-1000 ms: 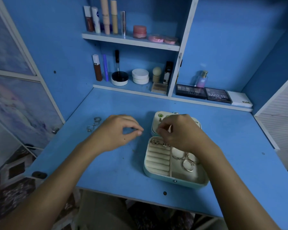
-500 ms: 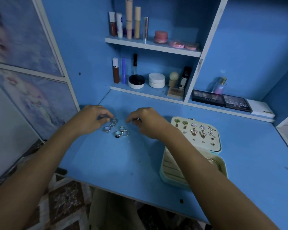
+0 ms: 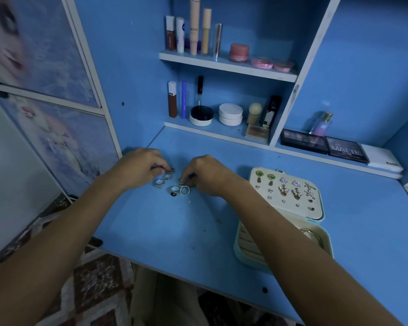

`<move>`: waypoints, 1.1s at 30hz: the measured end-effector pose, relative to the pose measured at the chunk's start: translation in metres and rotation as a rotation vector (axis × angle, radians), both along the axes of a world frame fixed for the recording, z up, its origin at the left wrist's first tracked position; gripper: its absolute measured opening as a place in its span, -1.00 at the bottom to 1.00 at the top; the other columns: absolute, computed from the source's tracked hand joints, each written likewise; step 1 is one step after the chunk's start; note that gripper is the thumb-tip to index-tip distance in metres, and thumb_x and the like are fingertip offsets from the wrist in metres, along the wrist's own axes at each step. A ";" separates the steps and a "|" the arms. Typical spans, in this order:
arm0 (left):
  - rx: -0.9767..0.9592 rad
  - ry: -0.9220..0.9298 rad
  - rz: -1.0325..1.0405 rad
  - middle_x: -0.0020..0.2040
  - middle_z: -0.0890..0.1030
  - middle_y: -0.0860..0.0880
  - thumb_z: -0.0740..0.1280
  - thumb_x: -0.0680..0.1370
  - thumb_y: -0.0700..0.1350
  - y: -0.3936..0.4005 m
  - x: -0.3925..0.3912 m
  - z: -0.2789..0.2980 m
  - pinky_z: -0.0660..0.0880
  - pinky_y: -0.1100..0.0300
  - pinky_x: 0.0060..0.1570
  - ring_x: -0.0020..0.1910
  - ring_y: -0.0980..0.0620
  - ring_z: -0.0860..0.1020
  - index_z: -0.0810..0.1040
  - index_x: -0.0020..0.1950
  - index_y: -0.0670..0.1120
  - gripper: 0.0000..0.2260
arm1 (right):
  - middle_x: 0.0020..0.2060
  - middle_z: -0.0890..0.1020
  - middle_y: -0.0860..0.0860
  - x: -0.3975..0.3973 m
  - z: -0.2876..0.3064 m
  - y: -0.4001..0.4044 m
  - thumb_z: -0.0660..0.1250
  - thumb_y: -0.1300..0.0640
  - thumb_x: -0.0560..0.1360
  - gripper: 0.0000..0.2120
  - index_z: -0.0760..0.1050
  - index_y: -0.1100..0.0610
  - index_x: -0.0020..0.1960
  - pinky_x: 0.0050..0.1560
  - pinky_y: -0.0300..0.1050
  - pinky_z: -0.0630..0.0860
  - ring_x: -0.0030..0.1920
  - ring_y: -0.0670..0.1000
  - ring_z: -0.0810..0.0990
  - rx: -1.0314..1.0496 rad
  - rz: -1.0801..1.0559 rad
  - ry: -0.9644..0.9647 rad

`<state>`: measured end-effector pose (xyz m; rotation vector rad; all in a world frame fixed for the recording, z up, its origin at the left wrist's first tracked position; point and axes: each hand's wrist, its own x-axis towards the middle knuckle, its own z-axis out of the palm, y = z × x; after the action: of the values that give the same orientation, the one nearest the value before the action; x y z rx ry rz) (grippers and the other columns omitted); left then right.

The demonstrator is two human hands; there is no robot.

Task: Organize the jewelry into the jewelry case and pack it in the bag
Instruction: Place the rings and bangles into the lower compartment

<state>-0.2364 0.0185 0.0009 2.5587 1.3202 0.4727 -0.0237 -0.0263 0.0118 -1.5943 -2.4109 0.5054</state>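
Note:
Several silver rings (image 3: 173, 184) lie in a cluster on the blue desk (image 3: 165, 229), left of centre. My left hand (image 3: 139, 167) pinches the farthest ring (image 3: 170, 170) of the cluster. My right hand (image 3: 206, 175) pinches another ring (image 3: 181, 181) at the cluster's right side. The open jewelry case (image 3: 242, 245) sits at the right; my right forearm covers much of its tray. Its raised lid panel (image 3: 287, 194) carries several pairs of earrings. A gold hoop (image 3: 312, 234) shows in the tray.
Shelves at the back hold cosmetic tubes (image 3: 193, 31), jars (image 3: 230, 114), palettes (image 3: 325, 145) and a perfume bottle (image 3: 322, 123). A patterned panel (image 3: 45, 90) stands to the left. The desk's front edge runs near my forearms, with patterned floor (image 3: 92, 278) below.
Both hands left the case and moved left to the ring cluster. The view swung left too. Since half a second ago, my right hand has come down onto a ring.

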 end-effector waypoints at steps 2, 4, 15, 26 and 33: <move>0.005 0.015 0.012 -0.07 0.63 0.08 0.45 0.52 -0.17 -0.001 0.002 0.000 0.49 0.14 -0.12 -0.18 0.09 0.52 0.73 0.00 0.01 -0.88 | -0.05 0.66 0.00 0.002 0.000 0.001 0.42 0.33 0.47 -0.76 0.71 0.04 0.00 0.04 -0.09 0.58 -0.04 -0.01 0.61 -0.001 -0.006 -0.001; 0.009 0.031 0.022 -0.08 0.62 0.09 0.44 0.53 -0.16 -0.002 0.003 0.001 0.48 0.15 -0.11 -0.18 0.08 0.52 0.72 0.00 0.00 -0.90 | -0.05 0.66 0.00 0.003 -0.002 0.001 0.40 0.33 0.48 -0.77 0.70 0.06 0.00 0.04 -0.08 0.57 -0.05 -0.02 0.59 0.000 -0.010 -0.005; 0.017 -0.122 0.018 -0.16 0.58 0.04 0.40 0.53 -0.24 -0.015 0.029 0.012 0.38 0.41 -0.26 -0.29 0.17 0.53 0.65 -0.02 -0.17 -0.94 | -0.08 0.71 0.01 0.034 0.016 -0.024 0.33 0.24 0.50 -0.83 0.68 0.17 0.00 -0.02 -0.24 0.49 -0.12 -0.06 0.52 0.075 -0.162 0.142; 0.016 -0.223 -0.190 -0.16 0.53 0.20 0.46 0.51 -0.12 -0.050 0.090 0.023 0.35 0.49 -0.18 -0.16 0.10 0.53 0.62 -0.10 -0.02 -0.95 | -0.33 0.61 -0.13 0.090 0.027 -0.070 0.53 0.11 0.45 -0.92 0.68 0.11 -0.14 -0.20 -0.49 0.39 -0.26 -0.13 0.55 0.133 -0.307 0.247; 0.056 -0.268 -0.326 -0.13 0.57 0.17 0.43 0.54 -0.17 -0.075 0.115 0.024 0.35 0.48 -0.16 -0.19 0.10 0.53 0.62 -0.06 -0.06 -0.97 | -0.23 0.61 -0.06 0.117 0.025 -0.106 0.53 0.20 0.43 -0.93 0.65 0.16 -0.16 -0.16 -0.39 0.43 -0.23 -0.10 0.55 0.243 -0.342 0.296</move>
<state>-0.1212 -0.0566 0.0253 2.5738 0.7927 0.7596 0.0933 -0.1324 0.0370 -1.6439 -1.8576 0.3398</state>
